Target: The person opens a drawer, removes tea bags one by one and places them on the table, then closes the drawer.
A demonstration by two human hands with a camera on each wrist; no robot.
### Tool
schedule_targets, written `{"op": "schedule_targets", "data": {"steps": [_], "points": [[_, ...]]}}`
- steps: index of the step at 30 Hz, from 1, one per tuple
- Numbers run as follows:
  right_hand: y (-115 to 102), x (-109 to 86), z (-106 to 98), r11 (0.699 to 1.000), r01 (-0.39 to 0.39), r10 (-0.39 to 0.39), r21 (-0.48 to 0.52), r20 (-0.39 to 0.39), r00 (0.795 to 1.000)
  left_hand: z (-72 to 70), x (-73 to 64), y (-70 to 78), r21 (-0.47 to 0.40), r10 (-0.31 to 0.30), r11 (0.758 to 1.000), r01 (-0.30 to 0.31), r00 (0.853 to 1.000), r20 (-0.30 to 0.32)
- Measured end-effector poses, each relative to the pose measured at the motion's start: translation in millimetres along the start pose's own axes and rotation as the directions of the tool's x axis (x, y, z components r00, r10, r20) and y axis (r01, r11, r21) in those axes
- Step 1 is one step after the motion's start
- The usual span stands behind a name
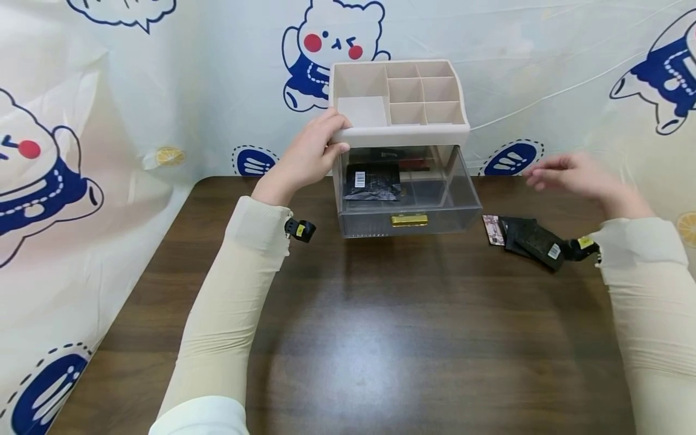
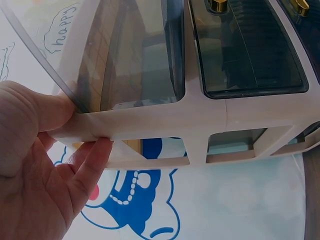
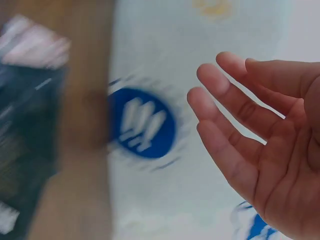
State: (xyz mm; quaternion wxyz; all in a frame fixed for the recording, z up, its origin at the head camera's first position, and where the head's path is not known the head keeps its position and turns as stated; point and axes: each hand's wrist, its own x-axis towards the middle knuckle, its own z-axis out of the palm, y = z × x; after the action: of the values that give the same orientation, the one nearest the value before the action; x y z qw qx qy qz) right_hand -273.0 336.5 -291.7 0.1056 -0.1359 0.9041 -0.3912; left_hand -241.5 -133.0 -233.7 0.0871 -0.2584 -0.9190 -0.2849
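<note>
My left hand (image 1: 307,151) grips the upper left front edge of a cream desktop organizer (image 1: 402,134). In the left wrist view the thumb and fingers (image 2: 95,162) pinch its rim. Below that rim a clear drawer (image 1: 353,223) with a gold handle (image 1: 409,220) is pulled out. Inside lies a black packet (image 1: 375,181) with a white barcode label. My right hand (image 1: 576,175) hovers to the right of the organizer, fingers loosely bent and holding nothing. Nearest to it, on the table, is a small overlapping group of black packets (image 1: 538,241) beside a pinkish patterned packet (image 1: 493,230).
The brown wooden table (image 1: 435,338) runs up to a hanging cloth (image 1: 522,54) printed with cartoon bears. On the organizer's top are several open compartments (image 1: 408,90). A thin white cord (image 1: 560,93) slants across the cloth behind the organizer.
</note>
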Motion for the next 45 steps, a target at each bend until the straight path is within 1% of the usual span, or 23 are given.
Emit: {"op": "schedule_targets", "data": {"steps": [4,7,11,16,22,24,26,28,30,31,34,35,37,39,40,43,45], "points": [[-41,5.4,-11,0.996,0.073,-0.072,0.049,-0.009,0.997,-0.5,-0.5,-0.1,-0.002,0.001,1.000,-0.001,1.000,0.002],[-72,12.1,-15,0.992,0.118,-0.118,0.049,-0.007,0.993,-0.8,-1.0,-0.9,-0.003,-0.007,1.000,0.007,1.000,0.002],[-115,21.3,-13,0.986,0.166,-0.166,-0.013,-0.001,0.986,-1.4,-1.2,-1.9,-0.004,-0.006,1.000,0.006,1.000,-0.002],[-166,30.9,1,0.969,0.217,-0.213,-0.116,0.045,0.976,-1.2,-1.6,-1.7,-0.003,-0.001,1.000,0.001,1.000,-0.001],[-211,37.7,17,0.928,0.276,-0.252,-0.251,0.121,0.960,-0.8,-2.7,-1.1,-0.004,0.003,1.000,-0.003,1.000,0.004],[-224,38.5,22,0.905,0.299,-0.263,-0.302,0.155,0.952,-1.3,-2.5,-1.3,-0.001,0.009,1.000,-0.009,1.000,-0.002],[-236,38.8,27,0.872,0.328,-0.268,-0.362,0.207,0.941,-1.7,-2.2,-1.2,0.002,0.014,1.000,-0.014,1.000,-0.006],[-247,39.5,32,0.833,0.368,-0.263,-0.413,0.288,0.921,-1.7,-1.6,-0.8,0.005,0.016,1.000,-0.016,1.000,-0.006],[-257,40.5,38,0.798,0.414,-0.253,-0.438,0.381,0.890,-1.4,-1.2,-0.2,0.005,0.014,1.000,-0.014,1.000,-0.003],[-261,41.2,42,0.788,0.432,-0.239,-0.439,0.428,0.872,-1.3,-1.1,0.2,0.001,0.012,1.000,-0.012,1.000,-0.001],[-273,45.1,54,0.774,0.466,-0.184,-0.428,0.552,0.813,-1.1,-1.2,0.8,-0.007,0.003,1.000,-0.003,1.000,0.000],[-276,46.4,59,0.778,0.460,-0.149,-0.428,0.586,0.797,-1.1,-1.4,0.7,-0.009,0.002,1.000,-0.002,1.000,-0.001],[-282,49.9,68,0.786,0.435,-0.075,-0.440,0.631,0.773,-1.1,-1.6,0.2,-0.010,0.003,1.000,-0.003,1.000,-0.004],[-285,54.1,78,0.793,0.407,-0.010,-0.452,0.659,0.752,-1.1,-1.7,-0.4,-0.010,0.007,1.000,-0.007,1.000,-0.007],[-287,55.5,82,0.792,0.396,0.018,-0.464,0.667,0.745,-1.0,-1.6,-0.8,-0.010,0.009,1.000,-0.010,1.000,-0.008],[-289,59.8,92,0.773,0.379,0.085,-0.509,0.675,0.733,-0.8,-1.3,-1.3,-0.010,0.009,1.000,-0.009,1.000,-0.008],[-289,60.8,96,0.749,0.371,0.136,-0.550,0.675,0.726,-0.8,-1.0,-1.5,-0.010,0.009,1.000,-0.009,1.000,-0.007]]}}
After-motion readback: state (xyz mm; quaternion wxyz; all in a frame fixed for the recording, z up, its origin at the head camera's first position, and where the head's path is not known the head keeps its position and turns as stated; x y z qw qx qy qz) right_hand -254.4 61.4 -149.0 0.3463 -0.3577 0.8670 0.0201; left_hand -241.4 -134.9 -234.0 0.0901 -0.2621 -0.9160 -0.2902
